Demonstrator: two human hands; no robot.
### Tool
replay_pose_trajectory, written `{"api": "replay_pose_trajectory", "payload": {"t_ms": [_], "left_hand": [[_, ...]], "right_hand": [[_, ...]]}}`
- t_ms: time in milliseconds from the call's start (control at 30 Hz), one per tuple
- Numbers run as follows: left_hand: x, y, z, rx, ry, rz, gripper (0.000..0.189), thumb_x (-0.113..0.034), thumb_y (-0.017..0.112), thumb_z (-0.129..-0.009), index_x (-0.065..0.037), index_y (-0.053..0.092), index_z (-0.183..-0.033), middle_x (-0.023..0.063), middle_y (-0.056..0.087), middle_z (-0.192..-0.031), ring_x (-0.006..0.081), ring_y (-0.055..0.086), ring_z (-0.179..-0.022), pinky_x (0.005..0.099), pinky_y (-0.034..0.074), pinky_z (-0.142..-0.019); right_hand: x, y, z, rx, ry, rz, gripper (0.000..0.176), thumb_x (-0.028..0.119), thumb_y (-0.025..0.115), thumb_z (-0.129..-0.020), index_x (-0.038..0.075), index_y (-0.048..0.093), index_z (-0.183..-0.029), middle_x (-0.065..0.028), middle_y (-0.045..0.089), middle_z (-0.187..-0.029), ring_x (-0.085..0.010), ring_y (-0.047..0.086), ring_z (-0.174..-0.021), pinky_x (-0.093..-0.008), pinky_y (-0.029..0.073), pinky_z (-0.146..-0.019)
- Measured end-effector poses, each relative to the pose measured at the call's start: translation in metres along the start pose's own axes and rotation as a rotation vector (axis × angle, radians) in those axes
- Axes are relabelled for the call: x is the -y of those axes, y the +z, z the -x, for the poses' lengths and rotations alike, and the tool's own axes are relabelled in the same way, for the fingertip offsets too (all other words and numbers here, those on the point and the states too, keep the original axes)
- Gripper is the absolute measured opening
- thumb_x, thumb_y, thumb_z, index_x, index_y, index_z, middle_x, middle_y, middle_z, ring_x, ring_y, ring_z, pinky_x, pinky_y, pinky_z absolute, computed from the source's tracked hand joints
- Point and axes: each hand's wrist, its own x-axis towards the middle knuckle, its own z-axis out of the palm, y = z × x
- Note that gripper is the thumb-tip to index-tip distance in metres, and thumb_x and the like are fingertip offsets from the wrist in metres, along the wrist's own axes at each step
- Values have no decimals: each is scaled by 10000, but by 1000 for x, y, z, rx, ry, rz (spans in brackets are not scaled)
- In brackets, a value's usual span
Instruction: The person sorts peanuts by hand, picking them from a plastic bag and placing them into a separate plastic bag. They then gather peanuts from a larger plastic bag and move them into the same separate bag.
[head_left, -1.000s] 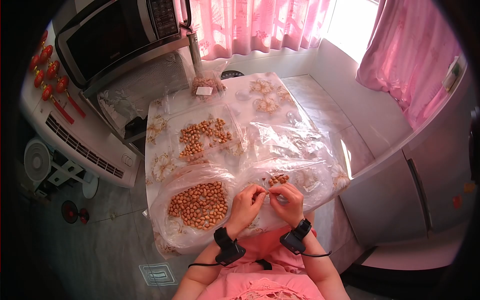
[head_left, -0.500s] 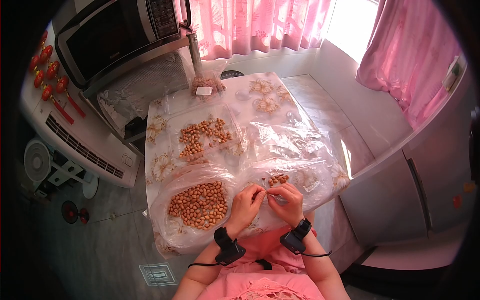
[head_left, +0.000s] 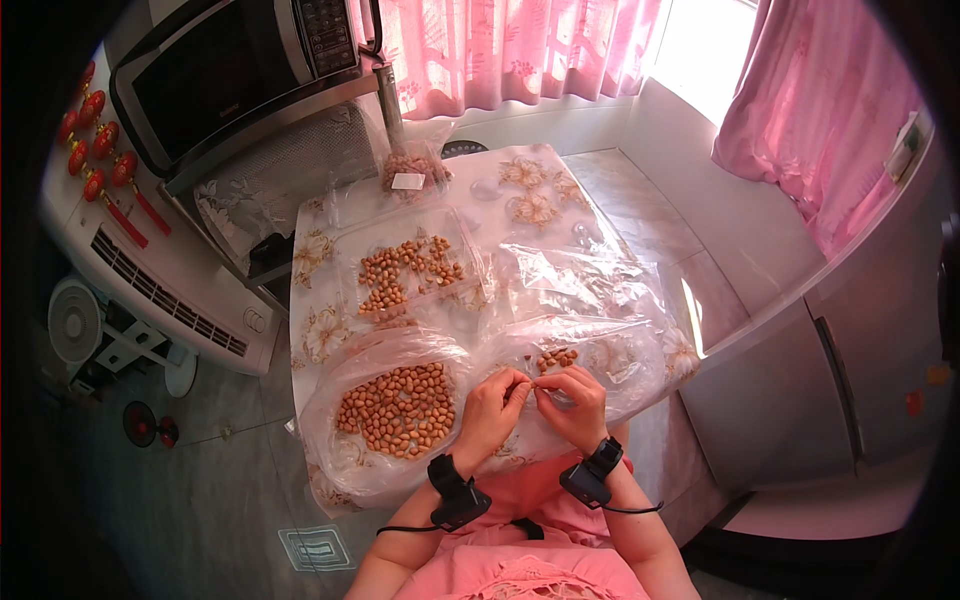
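Observation:
My left hand [head_left: 490, 408] and my right hand [head_left: 577, 405] meet at the table's front edge, thumbs and forefingers pinched together. A small brown peanut [head_left: 533, 387] seems to sit between the fingertips, mostly covered by them. Just beyond, a few peanuts [head_left: 556, 358] lie in a clear plastic bag [head_left: 625, 385]. To the left of my left hand, a larger heap of shelled peanuts [head_left: 398, 410] fills an open clear bag [head_left: 325, 445]. More peanuts [head_left: 385, 290] are spread in a clear tray [head_left: 350, 250] farther back.
A bag of reddish nuts with a white label [head_left: 407, 181] stands at the table's back. The flowered tablecloth [head_left: 325, 335] covers the table. A microwave [head_left: 225, 80] sits on a rack at the back left, and a grey cabinet [head_left: 770, 400] stands to the right.

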Motion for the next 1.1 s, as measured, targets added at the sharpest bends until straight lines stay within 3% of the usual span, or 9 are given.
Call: {"api": "replay_pose_trajectory", "payload": {"t_ms": [333,567,733,800,900,1033,1100], "left_hand": [[5,2,-1,-6,-2,7,165,-167,615,-981,-8,654,-965,159,666,-853,309,652,-733,390,489,-653],[3,1,0,4,-1,9,165,-172,640,-967,-8,660,-965,141,669,-847,264,657,-705,373,492,-632],[11,5,1,-64,23,24,148,-153,643,-958,-6,662,-962,147,664,-856,267,666,-737,366,512,-671],[16,6,1,-31,109,-10,141,-127,652,-955,-2,665,-1018,112,662,-899,179,637,-768,312,510,-688],[8,2,8,4,99,50,144,-122,646,-962,0,661,-1037,107,664,-920,177,650,-808,310,519,-722],[-20,-20,25,12,61,168,141,-116,649,-965,-5,659,-1052,95,669,-920,177,656,-821,311,521,-742],[-27,-33,34,-28,70,191,145,-127,649,-965,-1,642,-1037,125,653,-969,265,675,-868,354,529,-740]], "right_hand": [[0,0,0,0,7,-4,167,-10,761,-729,81,734,-867,-58,713,-831,-261,655,-768,-358,518,-702],[-1,0,0,4,19,-3,161,-13,755,-726,78,728,-856,-57,706,-817,-260,657,-765,-364,519,-701],[2,-4,-1,6,4,-15,160,-29,724,-730,55,716,-866,-106,696,-831,-301,668,-793,-382,533,-730],[2,-3,1,1,40,-24,157,-27,722,-738,35,709,-882,-128,703,-864,-311,679,-812,-383,541,-755],[3,-2,2,-43,50,6,148,-31,719,-753,23,707,-889,-125,710,-871,-302,688,-824,-370,543,-763],[10,-1,2,-95,97,55,132,-30,727,-766,22,704,-885,-123,698,-839,-276,666,-776,-356,528,-708],[9,2,6,-125,81,77,109,-23,736,-767,25,699,-857,-113,687,-808,-252,642,-706,-347,509,-670]]}}
